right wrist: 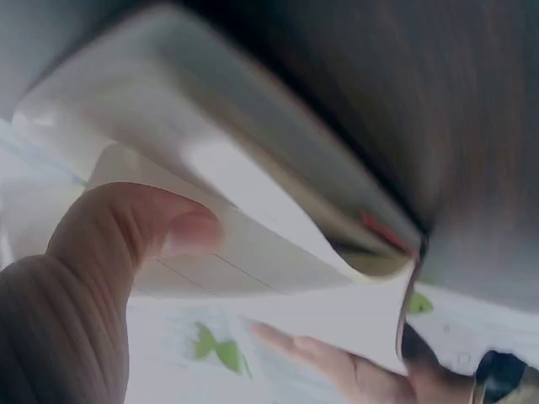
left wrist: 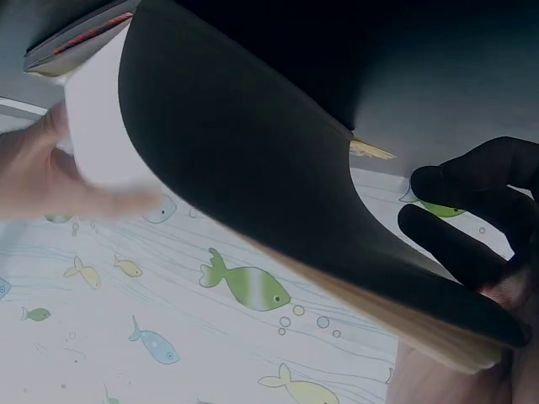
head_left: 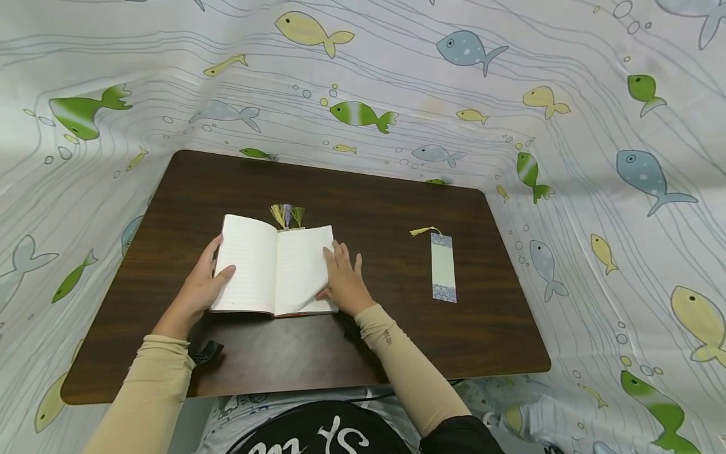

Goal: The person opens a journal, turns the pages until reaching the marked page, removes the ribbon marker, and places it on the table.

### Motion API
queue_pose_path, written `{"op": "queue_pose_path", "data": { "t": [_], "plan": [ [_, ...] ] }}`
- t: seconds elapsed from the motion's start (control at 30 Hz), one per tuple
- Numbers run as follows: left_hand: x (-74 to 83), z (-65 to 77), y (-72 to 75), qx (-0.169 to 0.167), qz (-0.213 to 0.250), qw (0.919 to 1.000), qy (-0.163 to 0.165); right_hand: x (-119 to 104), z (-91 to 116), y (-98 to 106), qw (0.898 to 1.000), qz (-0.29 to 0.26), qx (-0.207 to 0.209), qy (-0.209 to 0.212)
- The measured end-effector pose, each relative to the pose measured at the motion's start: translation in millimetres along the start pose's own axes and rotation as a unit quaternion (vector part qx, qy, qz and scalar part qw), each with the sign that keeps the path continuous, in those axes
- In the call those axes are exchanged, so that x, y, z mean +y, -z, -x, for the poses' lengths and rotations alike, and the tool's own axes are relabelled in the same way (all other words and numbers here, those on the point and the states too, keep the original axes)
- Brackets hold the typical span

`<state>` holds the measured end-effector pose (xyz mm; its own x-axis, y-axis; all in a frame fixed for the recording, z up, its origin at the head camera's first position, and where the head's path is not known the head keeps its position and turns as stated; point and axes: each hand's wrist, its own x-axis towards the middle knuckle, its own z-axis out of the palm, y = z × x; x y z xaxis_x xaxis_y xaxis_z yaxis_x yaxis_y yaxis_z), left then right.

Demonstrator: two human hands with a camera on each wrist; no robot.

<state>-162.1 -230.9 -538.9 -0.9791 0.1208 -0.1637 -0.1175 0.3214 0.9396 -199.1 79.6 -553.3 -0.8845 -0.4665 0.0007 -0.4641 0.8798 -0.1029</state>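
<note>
An open notebook (head_left: 249,265) with lined pages lies on the dark wooden table. My left hand (head_left: 201,280) grips its left edge, thumb over the page and fingers behind the dark cover (left wrist: 244,151). At the right edge, my right hand (head_left: 347,280) pinches a page (right wrist: 253,261) whose lower corner curls up; the thumb shows on the paper in the right wrist view, the fingers behind it are hidden. Yellow, purple and green tassels (head_left: 287,215) stick out above the notebook's top edge.
To the right lies a pale bookmark (head_left: 443,268) with blue patterned ends and a yellow tassel (head_left: 421,231). Fish-printed white cloth (head_left: 363,82) surrounds the wooden table (head_left: 363,189) at the back and sides. The person's body is at the front edge.
</note>
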Motion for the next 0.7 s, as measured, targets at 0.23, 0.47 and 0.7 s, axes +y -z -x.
{"op": "queue_pose_path", "data": {
  "t": [0.23,0.47,0.7],
  "plan": [
    [0.6,2.6,-0.4,-0.008,-0.014,0.9997,0.02,-31,0,19,0.977,-0.208,0.023,0.04],
    [3.2,2.1,-0.9,-0.007,0.009,0.9997,0.023,-67,-4,13,0.922,-0.358,-0.049,0.139],
    [5.7,2.8,1.8,-0.006,-0.004,0.9998,0.018,-79,-12,-4,0.943,-0.246,-0.072,0.214]
  ]
}}
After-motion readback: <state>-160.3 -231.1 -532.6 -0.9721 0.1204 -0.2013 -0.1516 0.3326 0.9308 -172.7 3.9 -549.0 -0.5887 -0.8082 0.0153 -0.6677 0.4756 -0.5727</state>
